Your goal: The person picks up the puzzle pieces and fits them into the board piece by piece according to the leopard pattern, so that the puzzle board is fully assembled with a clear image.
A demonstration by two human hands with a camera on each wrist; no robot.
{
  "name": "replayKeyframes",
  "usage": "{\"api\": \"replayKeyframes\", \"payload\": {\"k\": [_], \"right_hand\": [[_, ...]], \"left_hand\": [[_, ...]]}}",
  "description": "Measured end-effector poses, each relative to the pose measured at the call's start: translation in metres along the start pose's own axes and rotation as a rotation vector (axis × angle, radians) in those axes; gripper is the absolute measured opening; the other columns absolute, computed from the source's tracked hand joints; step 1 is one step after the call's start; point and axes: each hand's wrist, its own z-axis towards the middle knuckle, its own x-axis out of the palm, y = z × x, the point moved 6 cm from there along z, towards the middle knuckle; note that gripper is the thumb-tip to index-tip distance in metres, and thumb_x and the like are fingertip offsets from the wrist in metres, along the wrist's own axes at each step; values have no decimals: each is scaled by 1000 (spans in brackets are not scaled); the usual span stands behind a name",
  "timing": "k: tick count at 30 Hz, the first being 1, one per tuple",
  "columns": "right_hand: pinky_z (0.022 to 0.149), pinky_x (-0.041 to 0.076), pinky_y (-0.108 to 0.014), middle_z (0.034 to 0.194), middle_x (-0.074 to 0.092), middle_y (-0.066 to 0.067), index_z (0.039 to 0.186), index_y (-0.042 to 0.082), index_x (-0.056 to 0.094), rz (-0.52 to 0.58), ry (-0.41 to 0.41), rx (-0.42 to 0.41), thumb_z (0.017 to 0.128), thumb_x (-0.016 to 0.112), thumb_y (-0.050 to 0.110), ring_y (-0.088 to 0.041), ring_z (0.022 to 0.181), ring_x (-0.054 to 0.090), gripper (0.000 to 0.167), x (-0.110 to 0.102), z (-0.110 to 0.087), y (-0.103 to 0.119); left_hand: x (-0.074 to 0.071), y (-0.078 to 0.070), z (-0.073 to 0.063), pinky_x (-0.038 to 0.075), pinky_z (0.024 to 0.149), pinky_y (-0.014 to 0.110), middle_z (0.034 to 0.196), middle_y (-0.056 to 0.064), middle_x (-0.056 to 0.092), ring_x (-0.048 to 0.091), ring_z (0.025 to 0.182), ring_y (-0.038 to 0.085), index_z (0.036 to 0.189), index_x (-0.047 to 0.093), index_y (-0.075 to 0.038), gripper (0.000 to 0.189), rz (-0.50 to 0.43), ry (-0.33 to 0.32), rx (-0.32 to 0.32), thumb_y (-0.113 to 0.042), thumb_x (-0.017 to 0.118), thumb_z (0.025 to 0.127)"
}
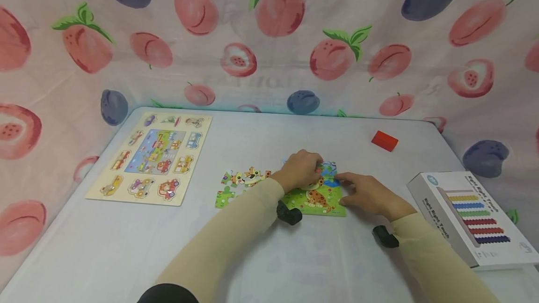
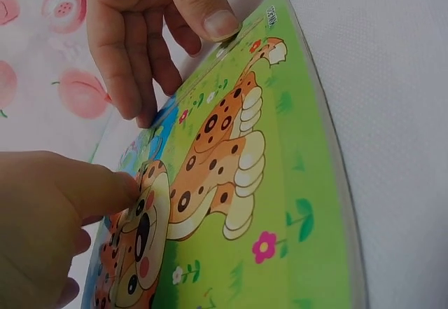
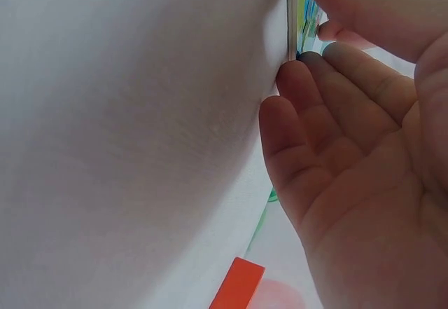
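A jigsaw puzzle point(image 1: 316, 200) with a spotted leopard on green grass lies on the table, its upper part blue. My left hand point(image 1: 301, 169) reaches over its top left, bent fingers down at the picture. In the left wrist view the thumb of that left hand point(image 2: 63, 197) touches the picture beside the leopard's head; whether the bent fingers pinch a piece, I cannot tell. My right hand point(image 1: 370, 193) rests at the puzzle's right edge, thumb and fingertips against it. The right wrist view shows the right hand's point(image 3: 350, 148) palm and loosely extended fingers by that edge.
Loose jigsaw pieces point(image 1: 224, 197) lie left of the puzzle, partly hidden by the left sleeve. A wooden peg puzzle board point(image 1: 98, 186) with vehicles lies farther left. A red block point(image 1: 384, 140) sits at the back right. A white box point(image 1: 442, 219) stands at the right.
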Motion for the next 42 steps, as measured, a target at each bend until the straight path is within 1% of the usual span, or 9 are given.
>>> {"api": "replayKeyframes", "payload": {"k": [4,10,16,23,27,30,35,38,42], "right_hand": [[100,44,-57,137,56,-21,144,5,51,-1,-2,-1,85,81,19,-40,124,51,68,0,0,1],[100,44,-56,139,55,-22,145,5,51,0,-5,-10,85,81,20,-40,124,51,68,-1,2,2],[100,43,-58,139,54,-22,144,5,51,-11,-1,-22,86,80,20,-41,125,51,67,-1,3,3],[99,44,-58,141,53,-23,145,6,51,-2,18,6,86,80,22,-42,124,51,68,0,3,1],[98,45,-58,140,53,-23,145,6,50,3,21,14,86,80,22,-43,122,52,68,1,3,0],[97,46,-57,141,52,-23,145,6,50,5,20,15,86,80,21,-42,122,52,68,2,3,-1],[98,46,-57,141,51,-23,145,5,50,12,22,13,86,80,20,-43,123,51,68,2,2,-2],[98,45,-57,141,51,-24,145,5,50,15,23,13,86,79,20,-43,123,51,68,3,1,-2],[98,45,-57,141,52,-24,145,5,50,15,23,17,86,79,20,-43,123,51,68,2,0,-1]], "left_hand": [[0,0,-2,43,100,31,122,1,66,55,112,17,134,63,-13,39,-26,11,13,-25,66,97],[-2,2,-3,43,99,32,121,1,67,55,111,17,132,65,-12,36,-21,-10,47,-24,65,98],[-11,13,-8,45,99,34,127,0,65,54,119,19,135,63,-14,41,-51,4,29,-32,66,98],[-27,27,-24,43,103,39,133,2,62,50,128,23,137,61,-12,42,-80,13,27,-28,65,99],[-29,37,-35,41,105,40,134,4,60,49,128,24,138,59,-11,43,-124,28,12,-27,65,99],[-30,45,-41,41,105,40,134,4,60,48,129,24,138,60,-11,43,-132,31,0,-27,66,98],[-33,56,-48,40,106,41,130,4,63,50,126,25,135,62,-10,43,-96,8,-10,-27,69,95],[-35,63,-54,40,106,41,129,4,64,51,125,24,134,63,-11,43,-83,-1,-31,-26,70,94],[-40,74,-65,40,106,41,130,4,63,50,125,24,134,64,-12,43,-95,-12,-80,-24,70,94]]}}
